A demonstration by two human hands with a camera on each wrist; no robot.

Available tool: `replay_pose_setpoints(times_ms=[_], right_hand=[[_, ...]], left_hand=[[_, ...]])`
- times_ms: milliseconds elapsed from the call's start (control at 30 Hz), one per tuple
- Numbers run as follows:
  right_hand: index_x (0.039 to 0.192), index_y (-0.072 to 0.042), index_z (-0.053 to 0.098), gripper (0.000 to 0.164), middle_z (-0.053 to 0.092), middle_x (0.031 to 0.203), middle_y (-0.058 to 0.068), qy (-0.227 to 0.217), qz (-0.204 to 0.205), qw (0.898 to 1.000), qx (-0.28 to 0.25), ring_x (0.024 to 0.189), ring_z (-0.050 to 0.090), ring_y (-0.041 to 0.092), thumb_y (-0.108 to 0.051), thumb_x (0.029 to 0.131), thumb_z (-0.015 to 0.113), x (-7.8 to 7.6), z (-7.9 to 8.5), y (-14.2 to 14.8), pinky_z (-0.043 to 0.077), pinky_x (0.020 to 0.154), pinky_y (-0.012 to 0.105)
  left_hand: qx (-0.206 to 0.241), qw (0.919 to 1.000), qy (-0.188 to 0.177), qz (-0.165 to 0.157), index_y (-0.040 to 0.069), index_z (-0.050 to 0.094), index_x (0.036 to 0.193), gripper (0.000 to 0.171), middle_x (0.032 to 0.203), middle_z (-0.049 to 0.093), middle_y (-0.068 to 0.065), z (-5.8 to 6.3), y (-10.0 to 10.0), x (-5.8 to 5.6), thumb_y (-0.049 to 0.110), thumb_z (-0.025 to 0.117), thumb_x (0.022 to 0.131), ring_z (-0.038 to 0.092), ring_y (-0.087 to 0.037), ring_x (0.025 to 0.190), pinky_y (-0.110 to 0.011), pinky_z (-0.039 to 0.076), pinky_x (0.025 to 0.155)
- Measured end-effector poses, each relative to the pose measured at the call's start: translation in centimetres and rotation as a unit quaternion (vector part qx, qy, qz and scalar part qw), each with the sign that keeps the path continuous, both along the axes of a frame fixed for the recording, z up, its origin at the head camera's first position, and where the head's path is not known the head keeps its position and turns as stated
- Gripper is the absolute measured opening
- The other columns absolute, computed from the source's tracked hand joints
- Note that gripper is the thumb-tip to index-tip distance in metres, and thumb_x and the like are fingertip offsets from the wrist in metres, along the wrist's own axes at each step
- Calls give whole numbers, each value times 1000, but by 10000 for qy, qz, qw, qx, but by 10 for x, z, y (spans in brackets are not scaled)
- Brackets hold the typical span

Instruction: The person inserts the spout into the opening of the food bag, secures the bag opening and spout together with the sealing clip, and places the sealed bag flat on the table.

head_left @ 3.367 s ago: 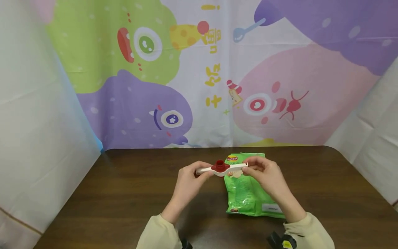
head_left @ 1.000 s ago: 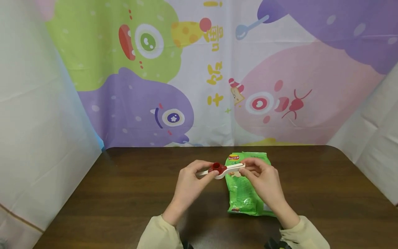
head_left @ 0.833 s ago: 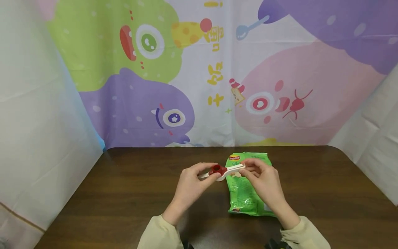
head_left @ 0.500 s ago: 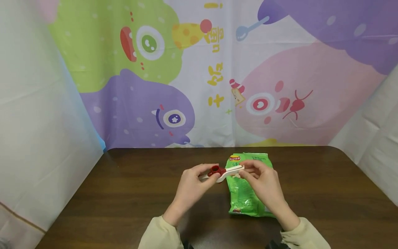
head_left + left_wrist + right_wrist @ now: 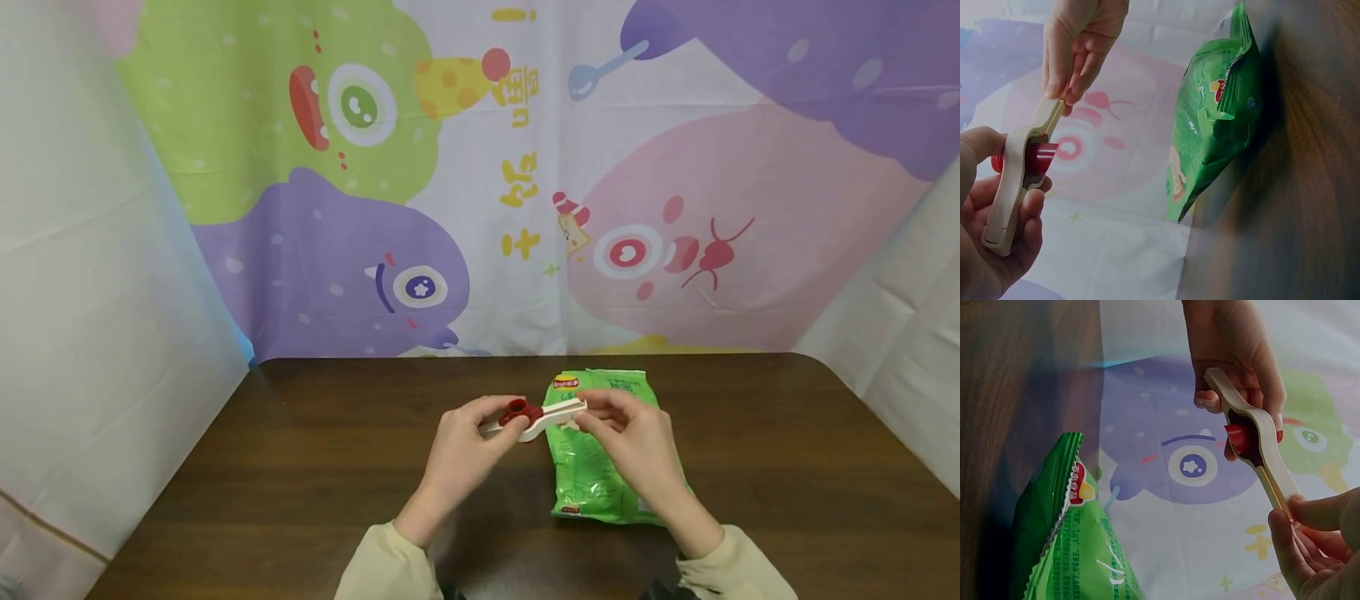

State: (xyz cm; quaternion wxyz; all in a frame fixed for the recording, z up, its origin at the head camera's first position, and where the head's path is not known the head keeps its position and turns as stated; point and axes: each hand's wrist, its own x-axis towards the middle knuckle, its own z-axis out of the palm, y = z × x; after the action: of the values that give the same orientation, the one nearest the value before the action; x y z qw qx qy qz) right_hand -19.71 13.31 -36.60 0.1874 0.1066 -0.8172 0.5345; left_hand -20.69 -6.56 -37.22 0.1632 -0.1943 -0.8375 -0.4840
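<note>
A printed curtain [image 5: 480, 167] hangs behind the green bag [image 5: 588, 467]; the table [image 5: 262, 483] lies beneath the bag; left of the bag, the left hand [image 5: 459, 442] grips a white clip [image 5: 553, 415]; above the bag, the right hand [image 5: 639, 437] pinches its other end between thumb and fingers; the clip is clear of the bag, its red spout [image 5: 517, 408] left of it.

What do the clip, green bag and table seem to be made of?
Clip: probably hard plastic; smooth, moulded-looking curves, glossy red spout.
Bag: likely thin plastic or foil film; shiny highlights, creases, zigzag edge.
Table: brown wood grain, faint sheen; wood or laminate, can't tell.
</note>
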Motion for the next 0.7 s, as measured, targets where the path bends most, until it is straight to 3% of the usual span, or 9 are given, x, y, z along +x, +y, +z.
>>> replay_pose_setpoints(times_ms=[400,700], right_hand=[[99,-1,67,26,69,84,12,-318,-11,9993,-212,69,66,8,-13,76,72,1,1,-1,52,63,21],[99,-3,66,26,70,82,10,-375,-46,9993,-39,69,66,8,-15,77,72,1,1,-1,52,62,21]], left_hand=[[-49,9999,-140,63,12,70,99,21,90,69,1,-1,-2,0,24,68,81,60,-7,71,-19,47,61],[-84,9998,-127,100,13,70,97,20,88,69,1,0,-3,-1,24,68,81,60,-6,69,-19,47,59]])
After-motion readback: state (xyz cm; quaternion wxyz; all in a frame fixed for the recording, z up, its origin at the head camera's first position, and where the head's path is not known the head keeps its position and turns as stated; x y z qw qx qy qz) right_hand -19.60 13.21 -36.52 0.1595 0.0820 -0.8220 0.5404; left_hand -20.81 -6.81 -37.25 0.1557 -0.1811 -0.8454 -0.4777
